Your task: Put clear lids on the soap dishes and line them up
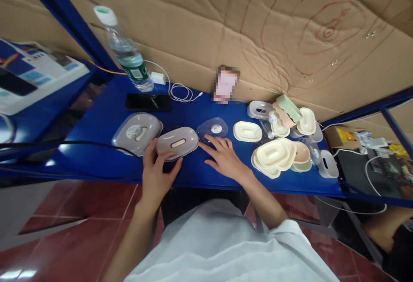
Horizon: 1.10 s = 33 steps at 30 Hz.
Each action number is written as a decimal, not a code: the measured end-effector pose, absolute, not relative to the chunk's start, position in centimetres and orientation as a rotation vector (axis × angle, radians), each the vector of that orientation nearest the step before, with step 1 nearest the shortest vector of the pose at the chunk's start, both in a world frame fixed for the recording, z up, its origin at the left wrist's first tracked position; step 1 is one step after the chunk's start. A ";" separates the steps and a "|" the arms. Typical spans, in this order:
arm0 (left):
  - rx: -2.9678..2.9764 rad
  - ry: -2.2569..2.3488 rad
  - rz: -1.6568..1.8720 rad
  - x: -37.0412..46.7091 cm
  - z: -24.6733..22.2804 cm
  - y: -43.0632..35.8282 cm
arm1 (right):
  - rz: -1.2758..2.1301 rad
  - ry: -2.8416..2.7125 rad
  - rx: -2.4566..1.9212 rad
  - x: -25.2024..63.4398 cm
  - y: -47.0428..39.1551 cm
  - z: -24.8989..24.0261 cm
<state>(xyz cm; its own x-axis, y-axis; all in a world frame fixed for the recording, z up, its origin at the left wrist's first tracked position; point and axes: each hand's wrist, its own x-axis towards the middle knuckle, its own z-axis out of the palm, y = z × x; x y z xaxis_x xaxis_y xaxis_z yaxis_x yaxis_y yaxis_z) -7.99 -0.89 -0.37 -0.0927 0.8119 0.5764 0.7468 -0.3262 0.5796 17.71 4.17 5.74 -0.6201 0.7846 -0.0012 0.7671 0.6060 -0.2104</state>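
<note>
Along the desk's (193, 173) near edge, the left hand's (155, 175) parted fingers touched the gray case (178, 137); the right hand's (227, 158) spread fingers lay between case and clear lid (215, 128).

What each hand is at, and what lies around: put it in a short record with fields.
left hand: thumb and fingers on grey oval box
right hand: fingers spread, by clear lid; contact unclear
left side: clear-covered grey tray, water bottle, flat black device
right side: stacked cream pieces
surface: blue table
</note>
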 end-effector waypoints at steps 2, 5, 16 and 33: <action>2.028 1.764 1.369 -8.1 0.0 -0.9 | 0.270 -2.684 -1.385 18.6 4.0 5.3; 1.965 1.755 1.309 -8.0 0.3 -1.1 | 0.228 -2.599 -1.492 19.8 3.4 4.8; 1.875 1.575 1.193 -8.4 0.3 -1.2 | 0.148 -2.289 -1.591 22.7 0.5 3.0; 1.752 1.467 1.007 -9.3 0.1 -1.0 | 0.150 -2.789 -1.145 15.7 1.4 5.6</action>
